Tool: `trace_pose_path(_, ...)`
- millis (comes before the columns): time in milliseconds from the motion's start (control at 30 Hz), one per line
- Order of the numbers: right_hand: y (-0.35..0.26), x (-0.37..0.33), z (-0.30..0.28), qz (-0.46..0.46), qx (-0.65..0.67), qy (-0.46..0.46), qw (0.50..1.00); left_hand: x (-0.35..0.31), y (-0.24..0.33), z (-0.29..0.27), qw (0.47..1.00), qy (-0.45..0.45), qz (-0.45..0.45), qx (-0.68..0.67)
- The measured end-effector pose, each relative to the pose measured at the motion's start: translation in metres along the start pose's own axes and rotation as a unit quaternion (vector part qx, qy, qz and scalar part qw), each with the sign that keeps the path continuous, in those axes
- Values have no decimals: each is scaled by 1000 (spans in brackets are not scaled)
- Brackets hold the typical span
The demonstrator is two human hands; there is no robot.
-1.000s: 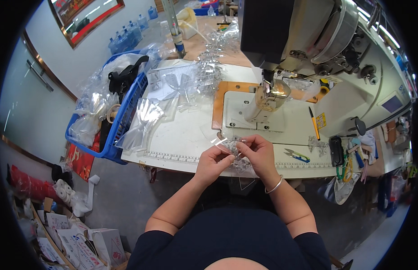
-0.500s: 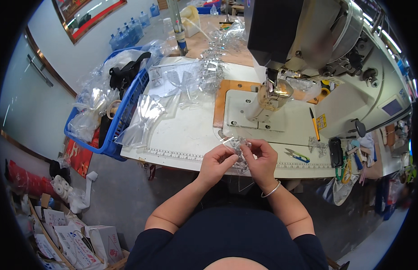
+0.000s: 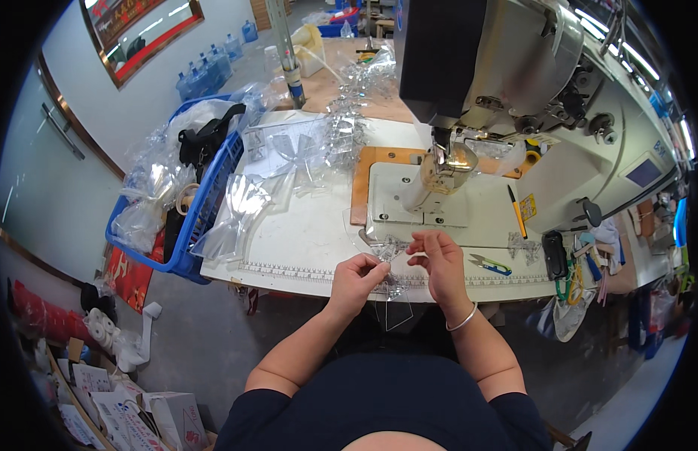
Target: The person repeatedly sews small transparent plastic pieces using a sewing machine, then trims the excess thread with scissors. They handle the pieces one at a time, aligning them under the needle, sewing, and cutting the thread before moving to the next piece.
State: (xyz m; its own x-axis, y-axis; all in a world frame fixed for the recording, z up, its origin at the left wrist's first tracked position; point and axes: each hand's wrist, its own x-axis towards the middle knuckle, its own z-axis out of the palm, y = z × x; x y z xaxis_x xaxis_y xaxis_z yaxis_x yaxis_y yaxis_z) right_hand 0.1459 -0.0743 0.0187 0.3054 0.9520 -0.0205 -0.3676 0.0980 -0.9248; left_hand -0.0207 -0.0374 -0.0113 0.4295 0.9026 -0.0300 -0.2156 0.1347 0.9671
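Observation:
At the front edge of the sewing table, my left hand point(image 3: 356, 279) pinches a small bundle of clear plastic pieces point(image 3: 394, 284) between thumb and fingers. Part of the bundle hangs over the table edge toward my lap, and its exact shape is hard to make out. My right hand point(image 3: 441, 269), with a bangle on its wrist, is raised just right of the bundle. Its fingers are loosely bent and apart, with nothing visible in them. Beyond my hands stands the post of a sewing machine point(image 3: 428, 188), its needle area above a white plate. Thread snips point(image 3: 490, 264) lie to the right.
Clear plastic sheets point(image 3: 240, 207) lie on the table's left, beside a blue basket point(image 3: 202, 225) full of plastic and black cloth. A chain of clear pieces point(image 3: 347, 124) trails toward the back. A yellow pen point(image 3: 518, 214) and a black case point(image 3: 555, 255) lie on the right.
My right hand has come off the plastic bundle, moving a little right with its fingers loosening. My left hand keeps its pinch. The view has shifted slightly.

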Motion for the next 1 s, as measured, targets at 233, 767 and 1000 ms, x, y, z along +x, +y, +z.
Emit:
trace_pose_path(233,-28,4,12,-415,-420,-176,788,4,2,-2,996,-8,-20,81)
trace_pose_path(767,-20,5,11,-11,-194,-128,973,2,11,-5,986,-52,92,128)
trace_pose_path(1000,-35,7,9,-18,-288,-194,938,5,19,-7,979,-22,56,195)
